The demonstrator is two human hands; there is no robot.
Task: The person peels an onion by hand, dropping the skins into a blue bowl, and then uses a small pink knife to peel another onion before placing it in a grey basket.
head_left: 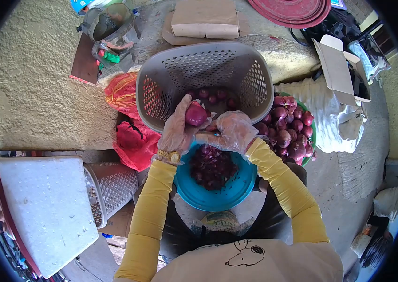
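The left hand point(174, 131) has its grip closed on a round purple-red onion point(195, 115), which lies at its inner side, toward the curled right hand point(237, 129); what this one holds, I cannot tell.

We see open air above the blue basin point(189, 194), while the tall grey basket point(203, 50) walls off the far side.

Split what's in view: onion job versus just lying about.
Likely job:
purple onion in left hand
right hand
turquoise round plastic basin
grey perforated plastic basket
green round onion container

Likely lying about:
flat brown cardboard box
white rectangular slab
round red plastic stack
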